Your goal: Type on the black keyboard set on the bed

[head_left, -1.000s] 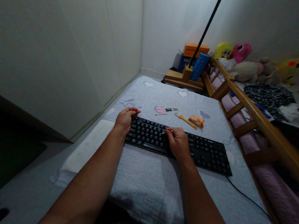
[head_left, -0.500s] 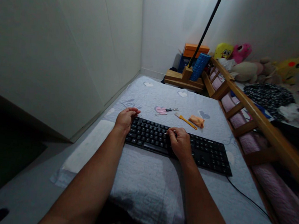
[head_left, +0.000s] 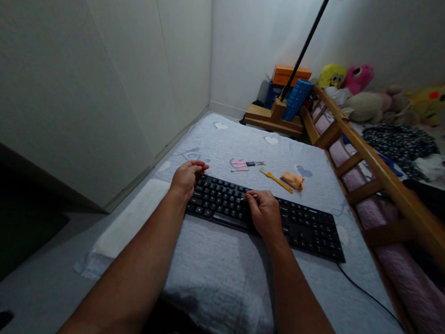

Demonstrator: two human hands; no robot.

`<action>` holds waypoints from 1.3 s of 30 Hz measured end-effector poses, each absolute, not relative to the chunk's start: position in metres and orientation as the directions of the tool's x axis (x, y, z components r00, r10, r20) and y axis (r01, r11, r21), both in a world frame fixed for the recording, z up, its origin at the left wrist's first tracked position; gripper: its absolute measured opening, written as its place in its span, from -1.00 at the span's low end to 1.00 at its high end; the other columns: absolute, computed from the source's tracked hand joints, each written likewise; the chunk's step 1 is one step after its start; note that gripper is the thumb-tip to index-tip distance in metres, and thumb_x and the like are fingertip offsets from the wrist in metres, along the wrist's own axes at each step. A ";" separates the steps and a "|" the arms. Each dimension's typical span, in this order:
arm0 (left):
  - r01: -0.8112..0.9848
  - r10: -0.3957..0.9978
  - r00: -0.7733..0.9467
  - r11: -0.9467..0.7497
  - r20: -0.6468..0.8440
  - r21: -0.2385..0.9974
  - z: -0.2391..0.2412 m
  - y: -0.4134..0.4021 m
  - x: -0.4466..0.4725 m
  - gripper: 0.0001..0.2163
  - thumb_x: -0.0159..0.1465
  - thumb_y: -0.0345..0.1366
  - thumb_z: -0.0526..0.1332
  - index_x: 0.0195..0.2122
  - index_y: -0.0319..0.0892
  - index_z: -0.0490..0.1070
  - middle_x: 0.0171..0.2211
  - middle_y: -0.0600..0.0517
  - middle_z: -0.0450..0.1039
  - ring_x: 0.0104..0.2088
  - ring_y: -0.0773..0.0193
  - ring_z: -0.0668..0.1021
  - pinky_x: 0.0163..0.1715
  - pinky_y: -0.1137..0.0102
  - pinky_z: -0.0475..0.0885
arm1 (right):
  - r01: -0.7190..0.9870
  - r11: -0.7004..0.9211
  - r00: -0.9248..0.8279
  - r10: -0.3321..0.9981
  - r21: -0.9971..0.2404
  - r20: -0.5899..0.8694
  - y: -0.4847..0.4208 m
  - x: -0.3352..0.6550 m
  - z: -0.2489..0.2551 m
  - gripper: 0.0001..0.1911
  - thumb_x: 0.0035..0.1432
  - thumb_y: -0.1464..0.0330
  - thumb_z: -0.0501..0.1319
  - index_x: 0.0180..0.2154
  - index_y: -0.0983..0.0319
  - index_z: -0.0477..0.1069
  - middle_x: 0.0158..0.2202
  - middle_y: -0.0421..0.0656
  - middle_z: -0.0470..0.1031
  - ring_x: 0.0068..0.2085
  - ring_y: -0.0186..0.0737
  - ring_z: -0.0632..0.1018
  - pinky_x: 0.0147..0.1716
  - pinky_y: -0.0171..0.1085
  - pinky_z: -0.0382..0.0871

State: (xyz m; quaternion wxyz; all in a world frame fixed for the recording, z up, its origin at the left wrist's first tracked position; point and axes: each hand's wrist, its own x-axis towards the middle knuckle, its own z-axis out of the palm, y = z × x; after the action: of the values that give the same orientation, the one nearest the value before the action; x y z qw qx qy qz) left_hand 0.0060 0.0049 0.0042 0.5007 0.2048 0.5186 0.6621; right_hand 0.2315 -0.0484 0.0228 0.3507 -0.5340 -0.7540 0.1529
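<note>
A black keyboard (head_left: 225, 201) lies slightly slanted on the light blue quilted cover (head_left: 215, 254). My left hand (head_left: 187, 178) is against its left end, fingers curled together at the far corner. Over the middle keys, my right hand (head_left: 263, 209) is closed in a pinch; a thin white stick (head_left: 244, 199) shows just past the fingertips, mostly hidden by them. Beyond the keyboard lie a dark-handled metal tool (head_left: 254, 164), a thin swab-like stick (head_left: 240, 170), a yellow-handled brush (head_left: 279, 182) and a crumpled orange cloth (head_left: 292, 181).
A pale folded cloth (head_left: 132, 221) lies left of the keyboard, whose cable (head_left: 370, 295) runs off to the right. Wooden bed rail (head_left: 392, 182) borders the right side, with plush toys (head_left: 333, 77) behind. A white wardrobe (head_left: 137, 76) stands left; a stand with wooden base (head_left: 275, 117) is at the back.
My right hand has shifted slightly left along the keys, still pinched. My left hand and the keyboard stay where they were.
</note>
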 end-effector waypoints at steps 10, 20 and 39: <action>-0.445 0.874 -0.416 0.042 -0.249 0.894 0.005 0.004 0.007 -0.87 -0.07 -0.51 0.16 -0.48 -0.22 0.39 -0.48 0.01 0.48 -0.38 0.33 0.51 -0.24 0.41 0.36 | 0.704 0.361 -0.173 0.922 -0.611 0.347 -0.048 0.233 0.025 -0.79 0.18 0.35 0.10 -0.35 0.22 0.50 -0.35 -0.08 0.53 -0.24 -0.12 0.48 -0.18 -0.18 0.29; -0.449 0.874 -0.417 0.039 -0.248 0.893 0.004 0.004 0.006 -0.86 -0.07 -0.51 0.15 -0.46 -0.21 0.39 -0.47 0.01 0.49 -0.38 0.32 0.52 -0.26 0.40 0.37 | 0.725 0.349 -0.154 0.923 -0.594 0.353 -0.046 0.240 0.023 -0.78 0.18 0.34 0.08 -0.37 0.22 0.49 -0.37 -0.09 0.51 -0.26 -0.14 0.48 -0.20 -0.20 0.28; -0.455 0.875 -0.415 0.037 -0.249 0.890 0.004 0.005 0.006 -0.87 -0.07 -0.52 0.16 -0.47 -0.21 0.39 -0.48 0.02 0.49 -0.40 0.34 0.51 -0.26 0.41 0.37 | 0.753 0.324 -0.153 0.932 -0.572 0.328 -0.047 0.242 0.029 -0.76 0.16 0.35 0.07 -0.43 0.22 0.48 -0.43 -0.12 0.50 -0.32 -0.16 0.48 -0.25 -0.23 0.26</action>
State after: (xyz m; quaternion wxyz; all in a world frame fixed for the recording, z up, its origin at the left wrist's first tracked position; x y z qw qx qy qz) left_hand 0.0056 0.0049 0.0039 0.5015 0.2031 0.5168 0.6634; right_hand 0.2418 -0.0470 0.0287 0.3240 -0.5646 -0.7465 0.1382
